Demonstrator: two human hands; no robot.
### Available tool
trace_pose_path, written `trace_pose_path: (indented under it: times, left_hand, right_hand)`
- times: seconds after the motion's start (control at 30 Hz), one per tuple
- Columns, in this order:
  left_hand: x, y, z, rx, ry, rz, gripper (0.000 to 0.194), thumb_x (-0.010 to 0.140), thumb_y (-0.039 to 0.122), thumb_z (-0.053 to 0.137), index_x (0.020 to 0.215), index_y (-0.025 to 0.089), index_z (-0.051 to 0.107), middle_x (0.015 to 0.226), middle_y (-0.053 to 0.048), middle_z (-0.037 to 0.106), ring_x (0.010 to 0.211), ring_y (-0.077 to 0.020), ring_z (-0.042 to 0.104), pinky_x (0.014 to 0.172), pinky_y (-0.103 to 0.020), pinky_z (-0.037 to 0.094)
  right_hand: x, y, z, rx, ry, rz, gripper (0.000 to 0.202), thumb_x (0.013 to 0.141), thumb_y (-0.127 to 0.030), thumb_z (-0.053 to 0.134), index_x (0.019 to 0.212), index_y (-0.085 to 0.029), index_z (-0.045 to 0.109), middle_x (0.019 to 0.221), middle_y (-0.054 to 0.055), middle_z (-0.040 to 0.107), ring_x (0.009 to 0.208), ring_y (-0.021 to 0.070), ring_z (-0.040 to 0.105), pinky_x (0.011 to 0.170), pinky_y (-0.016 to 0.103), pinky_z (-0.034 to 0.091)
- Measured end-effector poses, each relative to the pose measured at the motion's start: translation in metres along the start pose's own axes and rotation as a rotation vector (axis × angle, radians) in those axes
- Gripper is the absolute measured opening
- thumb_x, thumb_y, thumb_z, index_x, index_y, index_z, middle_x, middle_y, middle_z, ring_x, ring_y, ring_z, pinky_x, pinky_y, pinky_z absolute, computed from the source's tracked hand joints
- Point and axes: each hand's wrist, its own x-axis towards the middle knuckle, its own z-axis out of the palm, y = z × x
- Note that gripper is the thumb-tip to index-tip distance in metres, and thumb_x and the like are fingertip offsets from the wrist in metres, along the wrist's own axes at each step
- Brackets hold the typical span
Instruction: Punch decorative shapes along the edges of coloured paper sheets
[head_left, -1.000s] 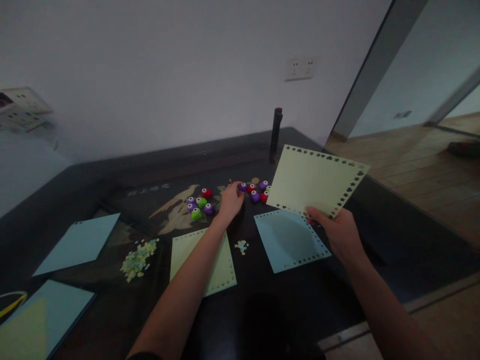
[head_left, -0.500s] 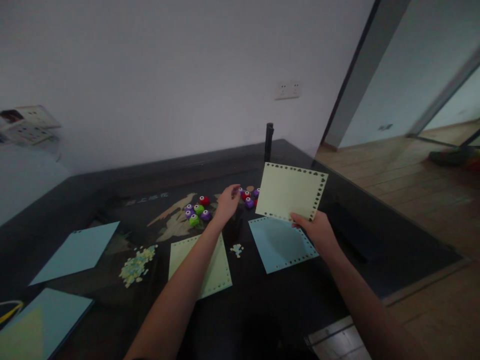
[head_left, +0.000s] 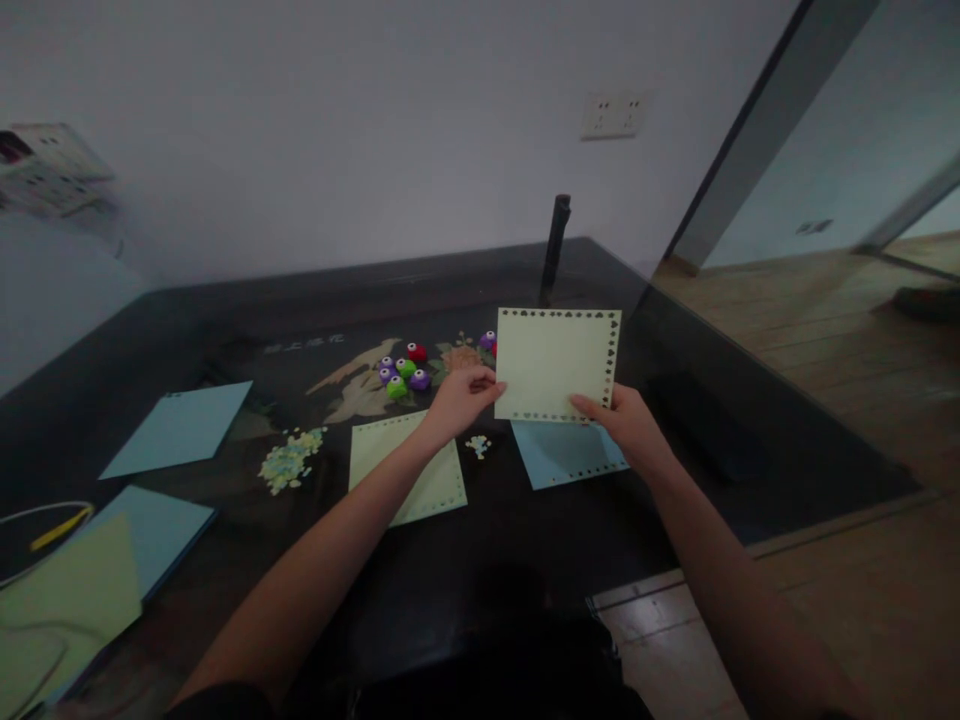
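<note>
Both hands hold up a pale yellow sheet of paper [head_left: 555, 360] with small shapes punched along its top, right and bottom edges. My left hand [head_left: 465, 400] pinches its lower left corner. At the lower right edge, my right hand [head_left: 628, 425] grips it with the thumb in front. Behind and below it lies a punched blue sheet [head_left: 566, 455], partly hidden. Another punched yellow sheet [head_left: 439, 480] lies under my left forearm. Several small paper punches [head_left: 405, 368] in purple, green and red stand beyond my left hand; more purple ones [head_left: 488, 341] are partly covered by the held sheet.
A heap of paper bits [head_left: 289, 460] lies on the left of the dark table [head_left: 525, 560], with a smaller pile [head_left: 478, 446] near the middle. Blue sheets [head_left: 180, 430] and a yellow sheet [head_left: 75, 600] lie far left. A black post [head_left: 555, 250] stands at the back.
My left hand has come from beside the punches to the held sheet and taken its left corner. The sheet has moved left and turned straighter. The camera view has tilted down.
</note>
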Motion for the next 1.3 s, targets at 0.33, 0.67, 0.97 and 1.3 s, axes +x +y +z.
trace_pose_path:
  times: [0.33, 0.67, 0.97, 1.3]
  left_hand:
    - [-0.021, 0.004, 0.004, 0.073, 0.078, 0.015, 0.013, 0.071, 0.022, 0.066, 0.08, 0.018, 0.057, 0.065, 0.001, 0.063, 0.061, -0.0132, 0.059, 0.061, -0.025, 0.045]
    - [-0.037, 0.001, 0.019, 0.155, -0.033, 0.075, 0.01, 0.079, 0.021, 0.059, 0.078, 0.019, 0.05, 0.066, 0.003, 0.063, 0.063, -0.0124, 0.062, 0.063, -0.024, 0.045]
    - [-0.048, 0.006, 0.035, 0.358, -0.193, -0.01, 0.009, 0.081, 0.016, 0.053, 0.089, 0.02, 0.052, 0.069, 0.002, 0.068, 0.064, -0.0144, 0.065, 0.064, -0.025, 0.046]
    - [-0.05, -0.003, 0.041, 0.446, -0.243, -0.037, 0.013, 0.081, 0.018, 0.052, 0.094, 0.021, 0.051, 0.071, 0.001, 0.07, 0.065, -0.0159, 0.065, 0.063, -0.027, 0.045]
  right_hand:
    - [0.003, 0.0, -0.004, 0.055, 0.128, -0.106, 0.028, 0.066, -0.035, 0.069, 0.087, -0.017, 0.066, 0.086, 0.006, 0.071, 0.074, 0.0176, 0.064, 0.069, 0.032, 0.051]
    - [0.005, 0.004, -0.009, -0.093, 0.213, -0.144, 0.036, 0.071, -0.031, 0.063, 0.105, -0.017, 0.062, 0.079, 0.004, 0.066, 0.064, 0.0162, 0.06, 0.06, 0.031, 0.048]
    - [0.004, -0.002, -0.024, -0.521, 0.075, -0.126, 0.047, 0.067, -0.017, 0.059, 0.114, -0.018, 0.059, 0.071, 0.001, 0.06, 0.057, 0.0157, 0.054, 0.057, 0.031, 0.044]
    - [0.006, 0.005, -0.025, -0.728, 0.04, -0.11, 0.034, 0.07, -0.015, 0.057, 0.103, -0.016, 0.065, 0.071, 0.003, 0.06, 0.063, 0.0162, 0.055, 0.063, 0.031, 0.044]
